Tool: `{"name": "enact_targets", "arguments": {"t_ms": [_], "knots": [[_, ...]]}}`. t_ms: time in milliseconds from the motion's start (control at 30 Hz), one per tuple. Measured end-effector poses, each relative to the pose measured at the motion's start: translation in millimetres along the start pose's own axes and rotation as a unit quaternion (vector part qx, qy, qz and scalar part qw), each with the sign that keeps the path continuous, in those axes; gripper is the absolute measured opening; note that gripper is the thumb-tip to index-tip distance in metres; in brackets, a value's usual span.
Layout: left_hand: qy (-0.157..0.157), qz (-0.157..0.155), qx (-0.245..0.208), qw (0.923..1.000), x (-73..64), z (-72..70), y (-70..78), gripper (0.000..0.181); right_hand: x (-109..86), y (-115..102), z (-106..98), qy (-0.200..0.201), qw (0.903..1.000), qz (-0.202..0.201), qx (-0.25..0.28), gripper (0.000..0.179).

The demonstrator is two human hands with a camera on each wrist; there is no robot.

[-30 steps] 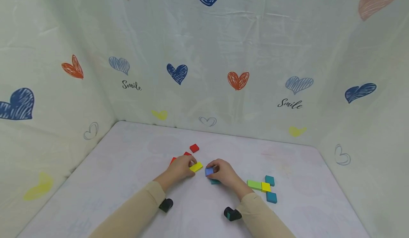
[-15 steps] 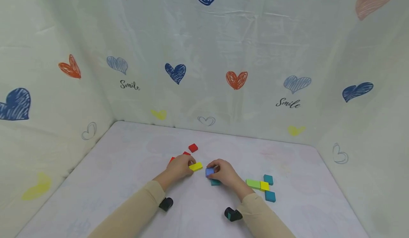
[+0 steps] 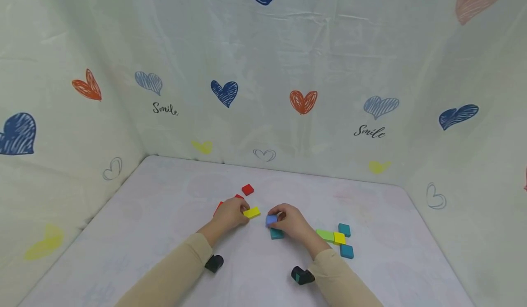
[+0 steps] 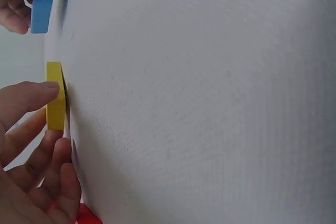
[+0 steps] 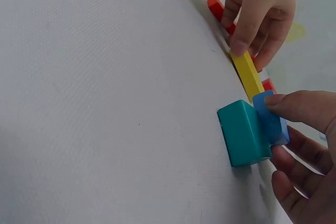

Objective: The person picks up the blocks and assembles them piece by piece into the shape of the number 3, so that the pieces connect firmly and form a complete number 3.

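My left hand (image 3: 229, 212) pinches a flat yellow block (image 3: 252, 212) between thumb and fingers, low over the white table. In the left wrist view the thumb lies across this yellow block's side. To its right, my right hand (image 3: 293, 223) grips a small blue block (image 3: 271, 220) by its edges. Just in front of the blue one is a teal block (image 3: 277, 234); the right wrist view shows the two side by side at close range. Beyond the left hand lie red blocks, one in plain sight (image 3: 248, 189) and others partly covered by the hand.
On the right of the table, a light green block (image 3: 325, 235) meets a small yellow block (image 3: 339, 238), with teal blocks behind (image 3: 344, 229) and in front (image 3: 346, 251). A heart-printed curtain (image 3: 263, 60) closes off the table's back and sides.
The right hand and blue block have shifted slightly to the right, and more of the teal block shows. The left hand keeps its pinch on the yellow block. The head view has turned a little.
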State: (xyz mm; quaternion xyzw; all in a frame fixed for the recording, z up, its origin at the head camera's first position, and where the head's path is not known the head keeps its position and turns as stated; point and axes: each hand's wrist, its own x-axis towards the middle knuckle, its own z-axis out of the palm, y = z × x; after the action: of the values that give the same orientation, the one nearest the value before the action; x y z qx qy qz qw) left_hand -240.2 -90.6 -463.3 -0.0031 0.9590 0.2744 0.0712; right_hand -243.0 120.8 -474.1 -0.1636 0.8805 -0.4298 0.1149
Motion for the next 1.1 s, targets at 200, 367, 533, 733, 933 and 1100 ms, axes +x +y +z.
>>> {"name": "enact_targets", "arguments": {"t_ms": [200,367,533,733,933,1100], "knots": [[0.005,0.004,-0.051,0.9987,0.5,-0.3,-0.3,0.029,-4.8,-5.0,-9.0,0.007,0.9999,0.010,-0.003,0.025],[-0.004,0.022,-0.089,0.9957,4.9,0.5,4.7,0.028,-12.5,-10.6,-21.2,0.014,0.9997,0.019,-0.010,0.026],[-0.014,0.028,-0.096,0.9949,6.4,0.7,17.7,0.027,-19.6,-8.9,-33.8,0.019,0.9997,0.008,-0.014,0.027],[-0.022,0.029,-0.103,0.9940,9.4,5.3,33.9,0.027,-26.4,1.7,-48.7,0.040,0.9985,0.021,-0.029,0.027],[-0.038,0.041,-0.105,0.9929,14.9,14.1,51.9,0.028,-34.4,10.4,-65.9,0.063,0.9967,0.028,-0.044,0.026],[-0.048,0.059,-0.094,0.9926,20.4,19.7,66.0,0.027,-37.9,18.4,-80.2,0.073,0.9950,0.047,-0.050,0.027]]}}
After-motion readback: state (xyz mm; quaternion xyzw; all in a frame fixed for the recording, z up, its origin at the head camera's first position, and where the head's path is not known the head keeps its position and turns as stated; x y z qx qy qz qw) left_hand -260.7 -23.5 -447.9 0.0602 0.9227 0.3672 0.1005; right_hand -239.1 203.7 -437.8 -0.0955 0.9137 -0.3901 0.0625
